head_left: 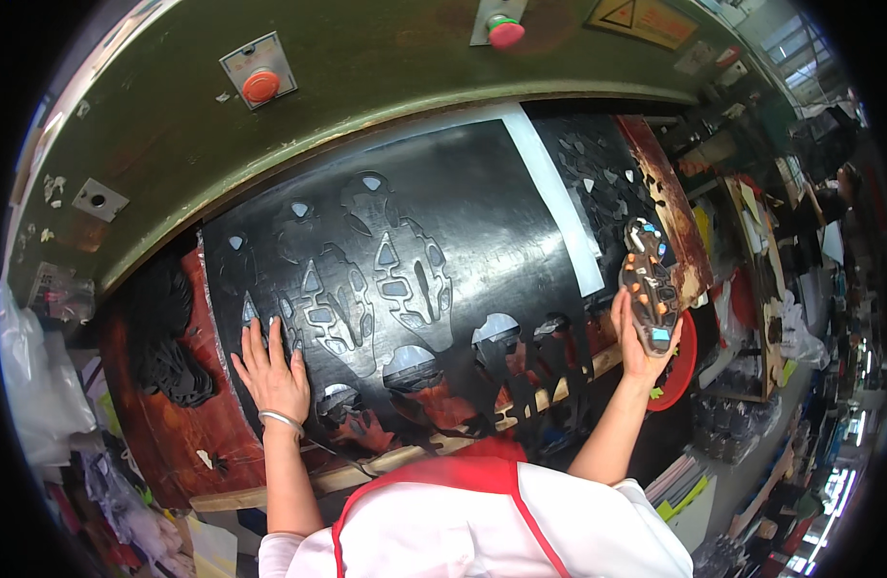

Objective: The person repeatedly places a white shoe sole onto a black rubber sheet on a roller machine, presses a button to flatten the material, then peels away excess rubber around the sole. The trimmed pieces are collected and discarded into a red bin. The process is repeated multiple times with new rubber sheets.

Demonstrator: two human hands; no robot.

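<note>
A large black sheet, apparently rubber (472,222), lies across the work surface, with several sole-shaped patterns (328,303) cut into it. My left hand (273,380) rests flat on its left part, fingers spread over a cut pattern. My right hand (646,352) is closed round the lower end of a sole-shaped cutting die (651,289), held upright beyond the sheet's right side. Orange and light blue pieces show in the die's dark frame. Along the near edge, the sheet has large open cutouts (410,371).
A green machine beam (366,67) runs along the far side, carrying a red push button (260,87) and a pinkish-red one (506,34). Black scraps (598,173) lie at the right, cut black pieces (179,371) at the left. A red basin (677,371) sits below my right hand.
</note>
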